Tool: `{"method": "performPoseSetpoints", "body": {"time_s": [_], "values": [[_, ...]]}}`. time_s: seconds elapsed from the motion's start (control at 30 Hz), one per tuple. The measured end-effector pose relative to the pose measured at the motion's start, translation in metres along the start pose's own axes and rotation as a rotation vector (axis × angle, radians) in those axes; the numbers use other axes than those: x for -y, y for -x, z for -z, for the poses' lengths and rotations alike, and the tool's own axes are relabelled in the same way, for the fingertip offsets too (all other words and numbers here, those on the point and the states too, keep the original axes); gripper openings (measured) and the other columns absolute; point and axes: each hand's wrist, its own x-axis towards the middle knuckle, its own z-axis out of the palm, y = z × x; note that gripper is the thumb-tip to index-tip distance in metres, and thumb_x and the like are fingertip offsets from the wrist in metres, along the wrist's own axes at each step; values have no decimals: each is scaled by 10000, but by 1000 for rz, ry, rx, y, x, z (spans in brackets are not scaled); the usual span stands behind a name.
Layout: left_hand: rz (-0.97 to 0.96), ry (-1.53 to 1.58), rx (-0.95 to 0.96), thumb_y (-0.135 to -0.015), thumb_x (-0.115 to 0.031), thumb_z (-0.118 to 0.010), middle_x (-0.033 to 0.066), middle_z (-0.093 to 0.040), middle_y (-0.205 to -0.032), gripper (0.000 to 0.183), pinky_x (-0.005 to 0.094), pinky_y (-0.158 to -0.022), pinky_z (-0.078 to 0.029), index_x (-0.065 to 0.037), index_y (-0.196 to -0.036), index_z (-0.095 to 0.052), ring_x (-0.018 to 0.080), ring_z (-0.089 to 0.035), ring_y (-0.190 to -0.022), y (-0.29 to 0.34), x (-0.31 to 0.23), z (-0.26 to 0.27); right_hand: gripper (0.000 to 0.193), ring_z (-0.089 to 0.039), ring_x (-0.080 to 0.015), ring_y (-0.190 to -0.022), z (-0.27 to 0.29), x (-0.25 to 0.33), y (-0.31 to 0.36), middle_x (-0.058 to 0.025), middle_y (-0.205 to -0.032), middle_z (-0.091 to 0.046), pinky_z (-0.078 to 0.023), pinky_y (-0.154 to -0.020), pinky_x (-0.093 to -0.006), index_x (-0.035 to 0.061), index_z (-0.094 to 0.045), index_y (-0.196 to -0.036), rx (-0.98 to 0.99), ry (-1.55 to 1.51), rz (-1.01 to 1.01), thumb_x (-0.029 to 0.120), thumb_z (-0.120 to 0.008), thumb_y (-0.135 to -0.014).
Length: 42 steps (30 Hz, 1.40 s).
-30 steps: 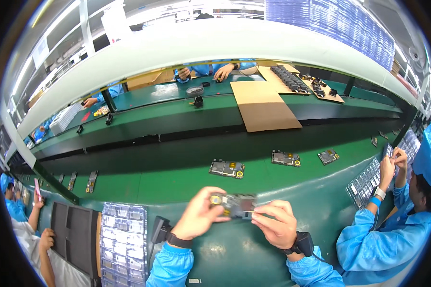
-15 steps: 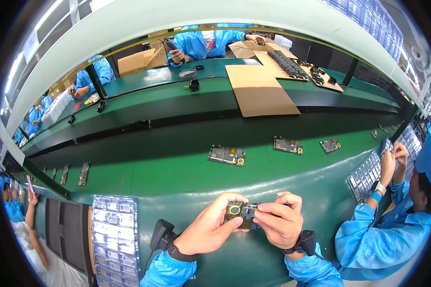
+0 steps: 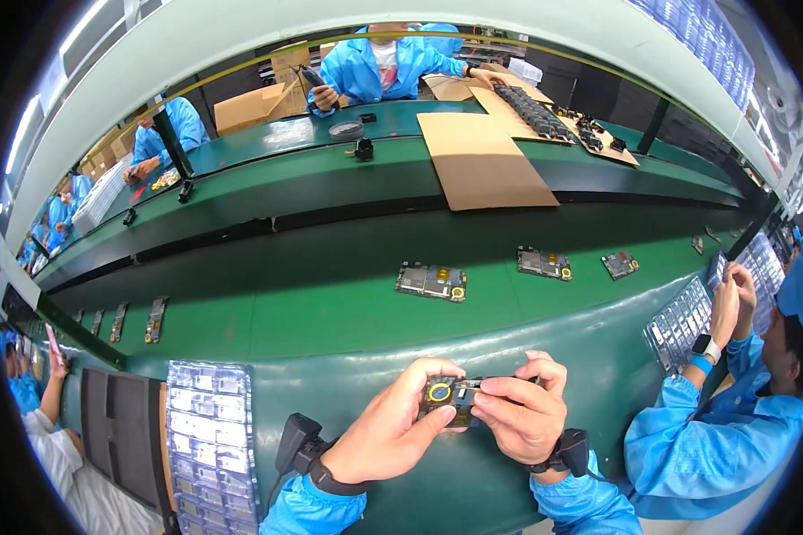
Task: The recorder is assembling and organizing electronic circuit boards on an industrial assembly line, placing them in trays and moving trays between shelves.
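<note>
My left hand holds a small dark circuit board by its left side, thumb on the face and fingers behind. A yellow ring with a dark centre sits at the board's upper left. My right hand is closed at the board's upper right, thumb and fingers pinched there. What those fingertips pinch, a board edge or a small part, is too small to tell. Both hands are above the near green tabletop, and each wrist wears a black strapped device.
Several similar circuit boards lie on the green conveyor belt. Clear plastic trays stand at my left, near a dark panel. A co-worker in blue sits close on the right. Cardboard overhangs the belt's far side.
The nearer boards on the belt have shifted slightly right. My hands keep nearly the same grip on the circuit board. Across the belt, a person's hand has moved toward the black parts.
</note>
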Motion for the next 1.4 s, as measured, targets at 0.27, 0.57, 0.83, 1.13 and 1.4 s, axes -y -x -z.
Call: {"method": "performPoseSetpoints", "body": {"time_s": [0.27, 0.57, 0.83, 1.13, 1.4], "values": [[-12, 49, -52, -1043, 36, -513, 92, -553, -1252, 338, 399, -990, -609, -31, -1362, -423, 159, -602, -1160, 1, 4, -3, 343, -529, -178, -980, -4, 3, 3, 96, -1105, -754, -422, -1072, -468, 237, -835, -1003, -2, 68, 34, 172, -895, -671], [-107, -169, -251, -1030, -1, -548, 141, -695, -1021, 229, 329, -763, -627, 11, -1255, -507, 201, -747, -886, 1, 8, -11, 358, -540, -178, -959, -9, 8, 2, 86, -1096, -755, -428, -1088, -483, 228, -830, -1013, -3, 43, 25, 149, -894, -669], [-90, -112, -240, -1036, -5, -539, 143, -690, -1039, 223, 345, -783, -646, 22, -1256, -510, 192, -727, -935, 2, 8, -8, 359, -539, -175, -944, -11, 8, 4, 79, -1092, -747, -433, -1079, -480, 224, -833, -1010, 14, 31, 14, 156, -903, -665], [-110, -144, -265, -1041, -16, -535, 165, -706, -1072, 215, 358, -780, -658, 33, -1249, -514, 220, -740, -953, 6, 9, -7, 367, -535, -168, -916, -21, 10, 7, 73, -1057, -735, -442, -1066, -472, 206, -837, -1006, -39, -19, -3, 159, -910, -650], [-150, -208, -288, -1044, -37, -552, 157, -715, -1028, 216, 361, -759, -661, 36, -1242, -510, 225, -751, -922, 13, 18, -2, 365, -531, -169, -891, -31, 17, 9, 68, -1042, -739, -456, -1048, -463, 197, -838, -1005, -64, -33, -19, 151, -911, -651]]}}
